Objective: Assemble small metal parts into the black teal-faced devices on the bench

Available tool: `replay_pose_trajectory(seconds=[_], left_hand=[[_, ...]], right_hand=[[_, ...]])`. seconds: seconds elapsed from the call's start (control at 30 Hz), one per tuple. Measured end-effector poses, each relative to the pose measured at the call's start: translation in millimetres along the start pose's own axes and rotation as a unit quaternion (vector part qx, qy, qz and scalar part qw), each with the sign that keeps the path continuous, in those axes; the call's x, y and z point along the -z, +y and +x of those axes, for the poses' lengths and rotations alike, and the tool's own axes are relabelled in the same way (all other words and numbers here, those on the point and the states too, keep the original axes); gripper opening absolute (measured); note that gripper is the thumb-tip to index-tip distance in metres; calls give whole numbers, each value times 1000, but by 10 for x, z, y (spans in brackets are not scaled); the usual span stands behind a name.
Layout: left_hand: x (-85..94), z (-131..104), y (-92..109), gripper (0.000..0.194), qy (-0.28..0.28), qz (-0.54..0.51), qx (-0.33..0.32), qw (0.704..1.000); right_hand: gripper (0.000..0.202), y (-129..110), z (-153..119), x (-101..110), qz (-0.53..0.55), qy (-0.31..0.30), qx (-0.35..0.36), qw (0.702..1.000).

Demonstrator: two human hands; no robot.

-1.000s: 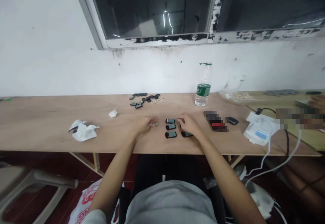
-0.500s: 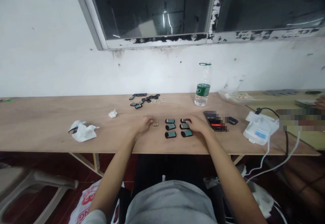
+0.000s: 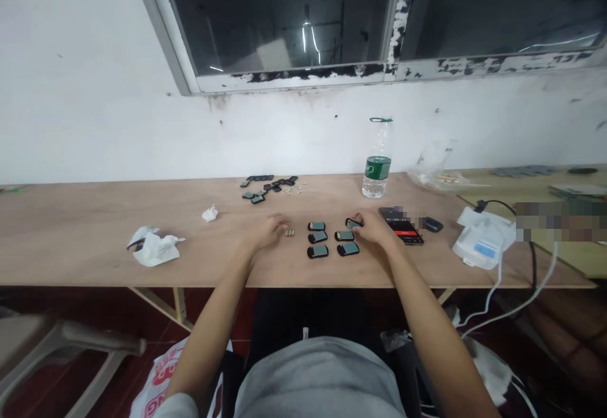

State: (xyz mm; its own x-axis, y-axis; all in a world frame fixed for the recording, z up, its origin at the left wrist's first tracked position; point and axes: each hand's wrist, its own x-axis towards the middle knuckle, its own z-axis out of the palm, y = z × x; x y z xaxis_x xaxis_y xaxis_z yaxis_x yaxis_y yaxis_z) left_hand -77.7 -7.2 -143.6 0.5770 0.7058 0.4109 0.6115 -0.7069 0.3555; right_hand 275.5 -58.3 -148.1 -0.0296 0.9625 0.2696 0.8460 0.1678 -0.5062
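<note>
Black oval pieces with grey-green faces lie in two columns on the wooden table (image 3: 227,260). Three form the left column, among them the bottom one (image 3: 317,252); two lie flat in the right column, one of them in the middle (image 3: 344,236). The top right piece (image 3: 353,223) is tilted between the fingertips of my right hand (image 3: 372,225). My left hand (image 3: 271,231) rests on the table with its fingers curled, just left of some small gold-coloured parts (image 3: 289,233). Whether its fingertips hold anything is too small to tell.
Farther back lie several dark pieces (image 3: 257,199) and small white bits. A water bottle (image 3: 377,168), a phone (image 3: 401,225) and a white device (image 3: 484,241) with cables stand or lie rightward. Crumpled tissue (image 3: 159,248) is at left.
The top right piece has been taken up by my right hand and moved slightly right, now tilted. My left hand has hardly moved.
</note>
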Motion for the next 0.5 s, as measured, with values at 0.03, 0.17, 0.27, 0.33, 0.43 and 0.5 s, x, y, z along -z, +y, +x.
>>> replay_pose_trajectory(seconds=[0.03,0.17,0.27,0.33,0.43,0.5], left_hand=[[19,5,39,29,1,-2,-3,1000],[97,28,264,28,9,-16,-33,999],[127,45,487,27,26,-12,-72,997],[122,52,638,26,44,-10,-99,994],[72,58,819,25,81,-18,-146,986],[17,61,883,26,109,-17,-170,979]], right_hand=[[19,-13,-3,10,7,4,-3,1000],[14,-151,-42,105,61,38,-17,997],[17,-355,-101,205,146,30,-6,989],[19,-507,-151,255,192,16,18,981],[23,-702,-220,279,247,-16,53,967],[25,-793,-256,270,272,-34,71,959]])
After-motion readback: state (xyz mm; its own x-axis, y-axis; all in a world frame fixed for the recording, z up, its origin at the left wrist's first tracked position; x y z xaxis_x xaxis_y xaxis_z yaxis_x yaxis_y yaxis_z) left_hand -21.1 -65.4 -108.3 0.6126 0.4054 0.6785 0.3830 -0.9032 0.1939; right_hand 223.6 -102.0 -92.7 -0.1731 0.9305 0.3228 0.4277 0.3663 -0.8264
